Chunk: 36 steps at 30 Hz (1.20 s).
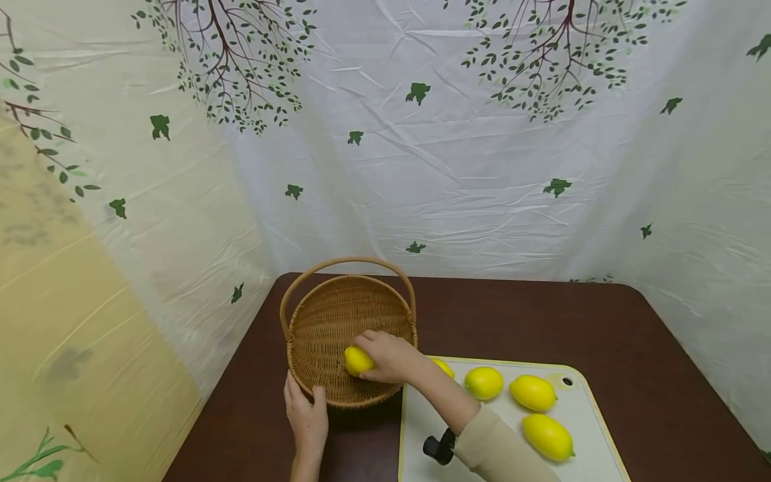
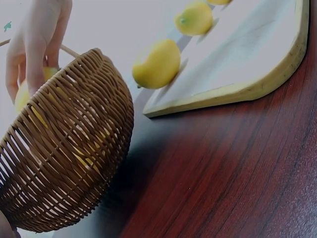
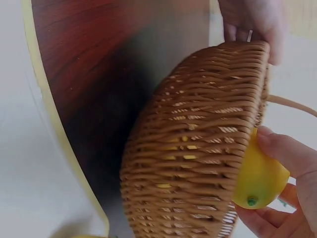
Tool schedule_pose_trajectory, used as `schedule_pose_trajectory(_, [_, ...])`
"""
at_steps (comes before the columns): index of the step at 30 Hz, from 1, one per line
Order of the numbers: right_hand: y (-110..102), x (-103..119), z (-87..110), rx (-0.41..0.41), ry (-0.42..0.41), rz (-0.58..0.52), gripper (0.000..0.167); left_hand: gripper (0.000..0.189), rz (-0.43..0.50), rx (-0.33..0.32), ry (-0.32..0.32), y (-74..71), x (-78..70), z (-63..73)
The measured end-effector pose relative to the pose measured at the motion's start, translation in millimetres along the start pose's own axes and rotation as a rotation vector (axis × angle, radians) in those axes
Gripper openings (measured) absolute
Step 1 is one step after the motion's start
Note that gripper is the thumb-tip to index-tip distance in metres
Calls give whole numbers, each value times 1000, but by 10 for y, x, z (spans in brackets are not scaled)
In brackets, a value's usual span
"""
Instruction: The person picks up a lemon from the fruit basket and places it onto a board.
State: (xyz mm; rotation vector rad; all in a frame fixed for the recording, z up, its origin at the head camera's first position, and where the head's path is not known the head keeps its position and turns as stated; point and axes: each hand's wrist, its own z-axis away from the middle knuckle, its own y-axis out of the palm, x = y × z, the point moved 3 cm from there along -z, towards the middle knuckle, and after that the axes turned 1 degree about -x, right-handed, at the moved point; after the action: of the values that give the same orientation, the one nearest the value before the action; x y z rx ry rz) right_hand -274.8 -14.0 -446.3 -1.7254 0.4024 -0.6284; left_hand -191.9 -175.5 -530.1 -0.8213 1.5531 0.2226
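Note:
A round wicker basket (image 1: 346, 314) with an arched handle is tilted so its mouth faces me. My left hand (image 1: 306, 418) grips its near left rim; in the right wrist view, that hand (image 3: 255, 22) appears at the top of the basket. Inside the mouth, my right hand (image 1: 388, 358) holds a yellow lemon (image 1: 358, 361) between thumb and fingers. From the right wrist view, the held lemon (image 3: 260, 173) sits at the rim. Patches of yellow show through the weave in both wrist views; whether they belong to another lemon is unclear.
A white cutting board (image 1: 421, 408) with a yellow edge lies right of the basket on the dark brown table (image 1: 482, 318). Several lemons rest on it, including a near one (image 1: 548, 436); the right forearm partly covers another (image 1: 444, 367). A leaf-patterned curtain (image 1: 385, 167) hangs behind.

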Motion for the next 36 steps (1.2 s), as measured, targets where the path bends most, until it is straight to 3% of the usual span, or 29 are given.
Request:
schedule_pose_trajectory(8, [-261, -68, 222, -93, -6, 2, 54, 69, 11, 15, -10, -19, -8, -22])
schedule_pose_trajectory(20, [-592, -350, 730, -238, 87, -68, 57, 70, 14, 23, -10, -28, -43, -22])
schedule_pose_trajectory(36, [-372, -681, 1527, -304, 229, -48, 55, 69, -8, 19, -37, -18, -61, -20])
